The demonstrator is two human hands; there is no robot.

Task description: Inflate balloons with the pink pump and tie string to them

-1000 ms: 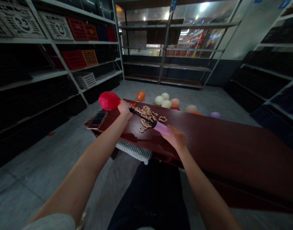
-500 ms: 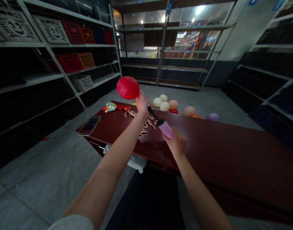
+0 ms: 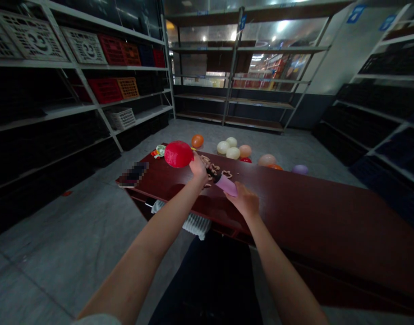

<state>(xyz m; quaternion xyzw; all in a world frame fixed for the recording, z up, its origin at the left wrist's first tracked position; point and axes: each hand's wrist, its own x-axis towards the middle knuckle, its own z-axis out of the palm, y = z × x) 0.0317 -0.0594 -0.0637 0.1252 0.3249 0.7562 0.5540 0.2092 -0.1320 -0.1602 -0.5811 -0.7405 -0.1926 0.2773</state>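
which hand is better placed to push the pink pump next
Likely the right hand: it grips the pink pump, while the left hand is at the neck of the red balloon.

No readable text; blue wall sign (image 3: 356, 14) too blurred.

Passage was open over the broad bench (image 3: 322, 207) right of the pink pump (image 3: 226, 185). Leftward, the red balloon (image 3: 178, 154) blocked the way; a narrower gap separated it from the blurred dark item (image 3: 134, 174). Tan loops (image 3: 227, 174) cluttered the middle.
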